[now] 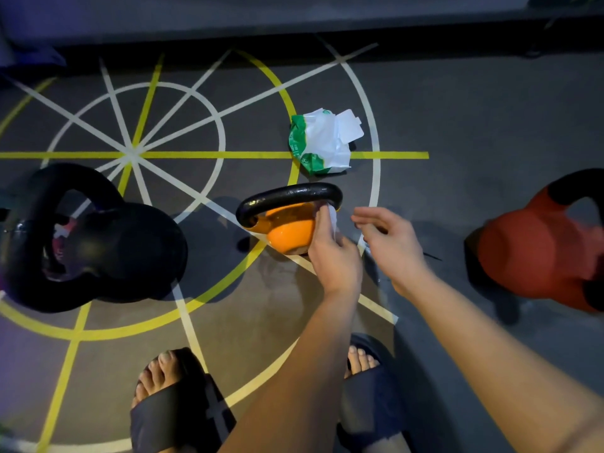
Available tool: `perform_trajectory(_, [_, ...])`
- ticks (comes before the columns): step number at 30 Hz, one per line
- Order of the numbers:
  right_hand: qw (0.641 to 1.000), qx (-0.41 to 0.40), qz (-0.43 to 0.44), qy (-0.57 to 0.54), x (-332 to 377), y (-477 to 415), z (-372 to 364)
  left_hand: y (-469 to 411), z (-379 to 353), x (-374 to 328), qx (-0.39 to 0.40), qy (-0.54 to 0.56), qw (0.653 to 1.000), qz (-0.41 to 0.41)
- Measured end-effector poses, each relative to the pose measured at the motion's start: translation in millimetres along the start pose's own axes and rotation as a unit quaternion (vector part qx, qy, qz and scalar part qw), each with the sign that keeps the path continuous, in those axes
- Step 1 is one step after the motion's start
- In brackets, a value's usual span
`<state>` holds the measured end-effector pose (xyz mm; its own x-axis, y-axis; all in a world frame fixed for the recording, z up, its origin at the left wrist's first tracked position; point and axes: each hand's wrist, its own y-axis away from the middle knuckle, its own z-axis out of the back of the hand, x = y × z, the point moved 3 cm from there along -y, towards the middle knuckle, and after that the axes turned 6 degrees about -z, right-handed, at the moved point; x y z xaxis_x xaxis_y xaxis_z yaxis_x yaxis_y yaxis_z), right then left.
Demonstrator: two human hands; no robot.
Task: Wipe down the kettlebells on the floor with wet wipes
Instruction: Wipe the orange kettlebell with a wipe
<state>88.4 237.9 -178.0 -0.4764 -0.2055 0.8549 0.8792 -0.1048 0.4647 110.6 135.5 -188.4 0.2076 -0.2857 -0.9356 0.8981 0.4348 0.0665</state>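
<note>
Where wipe (333, 221) meets kettlebell (289, 231), pack (322, 142) beyond

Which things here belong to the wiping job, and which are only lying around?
For the job: orange kettlebell, black kettlebell, red kettlebell, wet wipe in left hand, wipes pack.
Just around: painted floor lines, sandals.

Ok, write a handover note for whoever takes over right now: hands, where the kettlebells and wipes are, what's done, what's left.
Left hand: pinching a white wet wipe against the orange kettlebell, at the right end of its black handle.
Right hand: open, holding nothing, just right of it.
Black kettlebell on the floor to the left, red kettlebell to the right. Wet wipes pack, flap open, lies beyond the orange one.
Done: orange wipe-down under way.
Left: finish it. Cannot tell whether black and red are wiped.
</note>
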Motion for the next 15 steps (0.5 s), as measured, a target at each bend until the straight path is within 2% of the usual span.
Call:
perform_trajectory(4, [1.0,-0.006,-0.016,-0.007,-6.9,2.7,5.6,-1.9,-3.6,-11.1,0.001,0.026,0.999,0.038])
perform_trajectory(7, [0.999,-0.019,-0.028,-0.006,-13.6,2.2,10.4,-4.2,0.2,-10.8,0.02,0.085,0.994,0.07])
perform_trajectory(11, [0.999,-0.021,-0.036,-0.003,-18.3,2.0,16.2,-1.9,13.6,-21.2,0.05,0.21,0.97,0.113])
perform_trajectory(15, [0.999,-0.008,-0.037,-0.007,-16.1,4.6,16.0,3.8,17.1,-24.8,0.078,0.263,0.955,0.109])
